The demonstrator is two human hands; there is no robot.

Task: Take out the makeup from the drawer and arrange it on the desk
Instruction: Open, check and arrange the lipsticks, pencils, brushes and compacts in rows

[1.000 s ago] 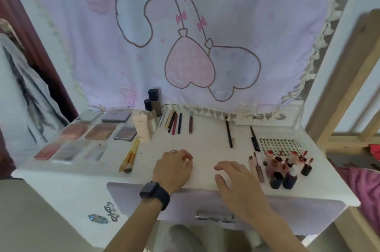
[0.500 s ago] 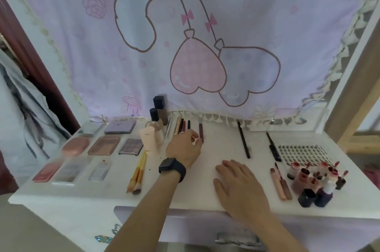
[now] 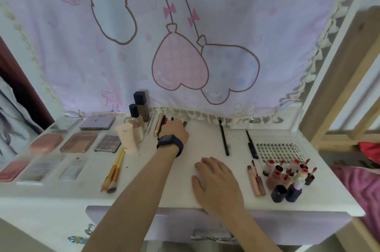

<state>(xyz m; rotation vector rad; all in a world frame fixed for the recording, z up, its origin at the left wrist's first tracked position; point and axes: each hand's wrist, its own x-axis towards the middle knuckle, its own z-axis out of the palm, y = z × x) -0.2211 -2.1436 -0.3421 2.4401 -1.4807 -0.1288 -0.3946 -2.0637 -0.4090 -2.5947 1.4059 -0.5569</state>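
left fingers: curled down onto the row of pencils (image 3: 164, 121) at the back of the bench (image 3: 185, 171), but they're tucked behind the left hand (image 3: 174, 131), so can't tell if they've got hold of one
right fingers (image 3: 203, 161): loose and a bit spread, lying flat on the bench, holding nothing
right hand (image 3: 216, 181): palm down near the front edge, well apart from the left
wrist: black watch (image 3: 170, 143) on the left arm
just left of the pencils: gold tube (image 3: 158, 127), two dark-capped bottles (image 3: 141, 105), pale pink tube (image 3: 126, 137)
further left: brushes (image 3: 114, 171) lying side by side, then palettes (image 3: 79, 142) in rows
right side: two black liners (image 3: 223, 138), lash sheet (image 3: 278, 149), a bunch of lip glosses (image 3: 287, 177) near the corner
below: lilac drawer (image 3: 123, 221) front under the bench edge
behind: pink cartoon curtain (image 3: 185, 46)
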